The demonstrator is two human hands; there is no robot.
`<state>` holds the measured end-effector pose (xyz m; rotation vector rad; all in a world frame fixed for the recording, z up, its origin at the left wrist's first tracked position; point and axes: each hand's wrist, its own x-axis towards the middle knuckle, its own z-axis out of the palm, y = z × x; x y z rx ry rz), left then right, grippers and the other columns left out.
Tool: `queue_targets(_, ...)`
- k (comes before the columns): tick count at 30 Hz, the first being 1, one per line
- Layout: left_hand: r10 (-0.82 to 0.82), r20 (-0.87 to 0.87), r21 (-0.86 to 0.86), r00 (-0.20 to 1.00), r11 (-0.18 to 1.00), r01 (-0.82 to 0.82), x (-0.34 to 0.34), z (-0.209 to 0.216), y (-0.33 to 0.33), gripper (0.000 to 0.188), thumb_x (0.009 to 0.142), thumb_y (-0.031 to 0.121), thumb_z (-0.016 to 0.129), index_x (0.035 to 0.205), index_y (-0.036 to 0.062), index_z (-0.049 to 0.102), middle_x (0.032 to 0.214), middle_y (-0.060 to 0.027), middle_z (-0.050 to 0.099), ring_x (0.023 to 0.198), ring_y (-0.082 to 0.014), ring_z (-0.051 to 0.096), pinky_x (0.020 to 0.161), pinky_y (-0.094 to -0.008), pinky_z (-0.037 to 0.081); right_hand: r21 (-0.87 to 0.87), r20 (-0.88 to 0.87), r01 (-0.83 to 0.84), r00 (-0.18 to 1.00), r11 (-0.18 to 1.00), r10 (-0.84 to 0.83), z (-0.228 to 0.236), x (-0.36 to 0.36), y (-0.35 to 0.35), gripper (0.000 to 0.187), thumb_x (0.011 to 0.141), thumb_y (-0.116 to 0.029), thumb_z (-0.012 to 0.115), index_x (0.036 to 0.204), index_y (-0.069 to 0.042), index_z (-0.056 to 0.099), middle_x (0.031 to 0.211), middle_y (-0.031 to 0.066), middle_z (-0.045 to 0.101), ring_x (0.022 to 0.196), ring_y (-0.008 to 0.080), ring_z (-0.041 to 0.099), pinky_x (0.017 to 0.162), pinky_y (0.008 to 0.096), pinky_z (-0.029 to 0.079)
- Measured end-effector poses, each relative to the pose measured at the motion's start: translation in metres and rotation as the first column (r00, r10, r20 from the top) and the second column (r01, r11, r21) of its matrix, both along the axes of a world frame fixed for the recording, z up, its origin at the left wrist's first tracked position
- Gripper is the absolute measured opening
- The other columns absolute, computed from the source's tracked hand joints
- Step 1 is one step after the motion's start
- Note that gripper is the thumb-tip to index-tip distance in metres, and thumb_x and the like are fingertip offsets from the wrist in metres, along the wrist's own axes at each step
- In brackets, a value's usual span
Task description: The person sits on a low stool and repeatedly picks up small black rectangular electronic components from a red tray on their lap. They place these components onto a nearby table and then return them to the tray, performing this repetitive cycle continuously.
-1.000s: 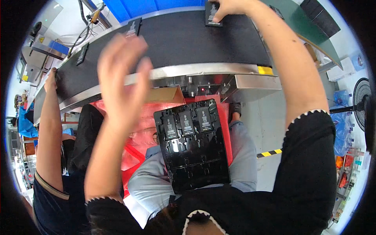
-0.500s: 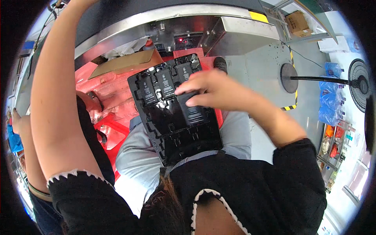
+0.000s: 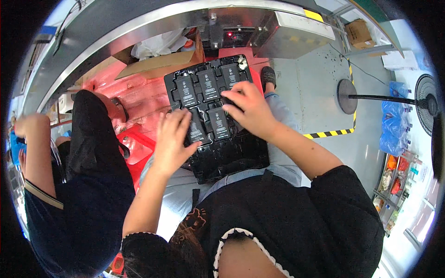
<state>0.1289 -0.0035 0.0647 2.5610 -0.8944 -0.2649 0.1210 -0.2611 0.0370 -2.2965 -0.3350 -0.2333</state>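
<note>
A black moulded tray (image 3: pixel 232 160) rests across my lap, with several flat black batteries with white print in its pockets. My left hand (image 3: pixel 170 143) has its fingers along the upper left side of one battery (image 3: pixel 196 129) and its thumb by the lower edge, in the second row. To the right of that battery lies another battery (image 3: pixel 219 123). My right hand (image 3: pixel 252 111) hovers close to its upper right, thumb and forefinger apart, with nothing visible held. Three more batteries, including the middle battery (image 3: pixel 208 85), fill the far row.
Beyond the tray, a metal-edged bench (image 3: pixel 139 34) spans the view; an open cardboard box (image 3: pixel 157 65) sits below it. A co-worker's arm (image 3: pixel 37 143) is at the left, beside a red stool (image 3: pixel 136 150). A black fan (image 3: pixel 424 97) stands right.
My left hand has come down from the far bench to the tray, where a battery now lies under it. The right hand has let go of its battery, now in the tray's second row.
</note>
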Motion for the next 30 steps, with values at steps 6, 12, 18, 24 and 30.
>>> queue_targets(6,-0.017,-0.071,-0.065,0.997,0.998,0.013,-0.016,-0.033,0.006,0.073,0.072,0.02,0.074,0.138,0.0056,0.046,0.145,-0.0144,0.04,0.14,-0.0358,0.029,0.115,-0.0546,0.017,0.072,0.263,-0.064,0.964,0.995,0.043,0.097,0.059,-0.029,0.015,0.084,-0.01,0.07,0.097,-0.003,0.07,0.092,0.0106,0.064,0.086,0.0253,0.063,0.078,0.0339,0.05)
queue_targets(12,0.12,0.043,0.05,0.992,0.991,-0.122,-0.042,-0.048,-0.011,0.06,0.079,0.005,0.056,0.137,-0.0012,0.043,0.151,-0.0187,0.031,0.143,-0.0387,0.023,0.115,-0.0561,0.016,-0.001,0.295,0.036,0.955,0.999,-0.034,0.198,0.154,-0.009,0.028,0.084,-0.019,0.066,0.104,0.001,0.068,0.101,0.0135,0.065,0.094,0.0228,0.063,0.085,0.0348,0.049)
queue_targets(18,0.225,0.07,-0.262,0.972,0.944,-0.2,0.004,-0.002,-0.027,0.049,0.079,-0.003,0.056,0.128,0.0016,0.055,0.152,-0.0265,0.025,0.142,-0.0435,0.023,0.115,-0.0532,0.02,-0.464,0.47,0.187,0.88,0.866,0.062,0.158,0.322,-0.017,0.059,0.081,-0.032,0.07,0.129,0.0,0.053,0.125,0.0233,0.058,0.117,0.0354,0.055,0.102,0.0436,0.041)
queue_targets(24,0.358,0.68,-0.451,0.64,0.892,-0.019,0.171,0.119,0.014,0.045,0.087,0.001,0.049,0.129,0.0093,0.059,0.142,-0.022,0.044,0.134,-0.0364,0.039,0.111,-0.0436,0.029,-0.701,-0.269,-0.174,0.963,0.692,-0.031,0.209,0.345,-0.054,0.062,0.072,-0.036,0.078,0.117,0.003,0.062,0.115,0.0226,0.065,0.105,0.0353,0.062,0.092,0.0422,0.047)
queue_targets(30,0.182,0.833,-0.146,0.523,0.983,-0.11,0.405,0.125,0.133,0.054,0.081,0.025,0.07,0.133,0.014,0.057,0.144,-0.0198,0.041,0.133,-0.0363,0.039,0.109,-0.0435,0.031,-0.069,0.115,-0.018,0.993,0.997,0.026,0.225,0.26,-0.041,0.027,0.073,-0.015,0.073,0.088,0.007,0.068,0.075,0.0157,0.067,0.071,0.0312,0.064,0.07,0.0382,0.051)
